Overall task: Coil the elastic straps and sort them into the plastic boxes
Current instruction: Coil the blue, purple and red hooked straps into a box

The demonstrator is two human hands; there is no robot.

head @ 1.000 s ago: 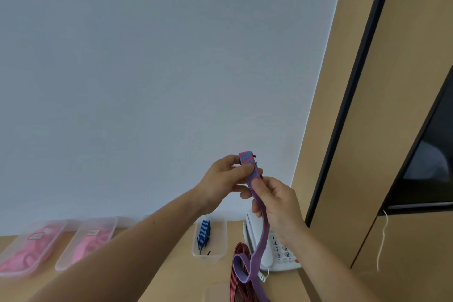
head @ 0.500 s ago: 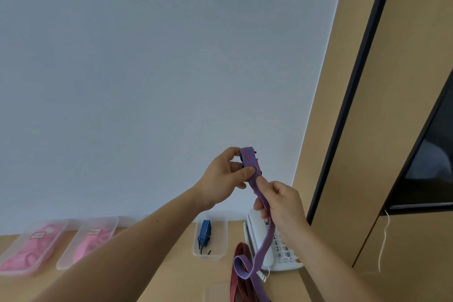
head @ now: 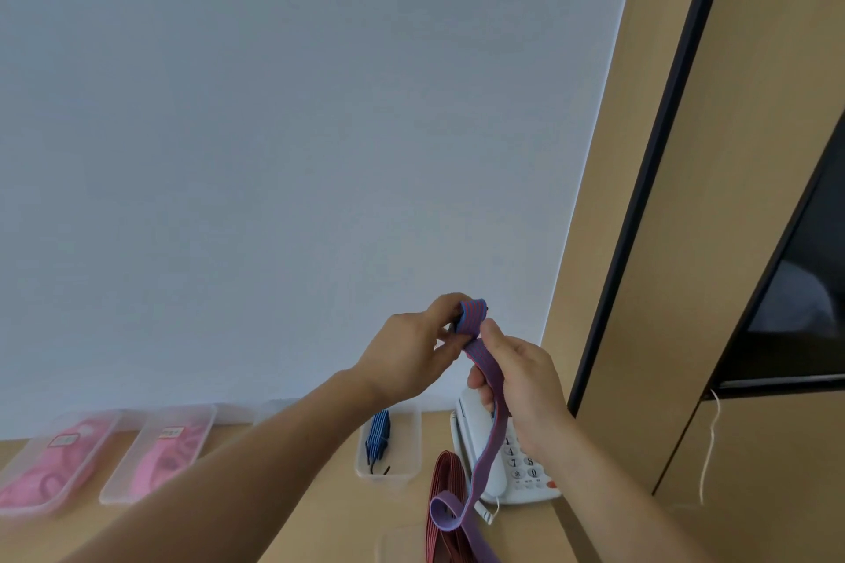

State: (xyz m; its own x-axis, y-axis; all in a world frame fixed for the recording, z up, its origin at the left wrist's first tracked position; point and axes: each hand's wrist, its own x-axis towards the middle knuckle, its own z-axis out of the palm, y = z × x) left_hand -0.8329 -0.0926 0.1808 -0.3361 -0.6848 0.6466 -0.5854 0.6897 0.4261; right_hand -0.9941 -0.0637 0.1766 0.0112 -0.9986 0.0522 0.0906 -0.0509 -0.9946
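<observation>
A purple elastic strap (head: 490,448) with red stripes hangs from my two raised hands down to the desk, where it loops. My left hand (head: 411,357) pinches its folded top end. My right hand (head: 526,384) grips the strap just below, thumb against the fold. A dark red strap (head: 446,498) lies on the desk under the hanging loop. A clear plastic box (head: 402,475) behind my left forearm holds a coiled blue strap (head: 378,434). Two clear boxes at the left, one (head: 27,512) and another (head: 132,494), hold pink straps.
A white desk telephone (head: 526,478) sits at the right, behind the hanging strap. A wooden panel (head: 649,288) with a black edge and a dark screen rises on the right. A thin white cord (head: 708,448) dangles there. Another clear box rim (head: 402,535) shows at the bottom.
My right hand has slid up the strap toward the top end, and the end is folded over more in my left fingers. The hanging loop stays near the desk.
</observation>
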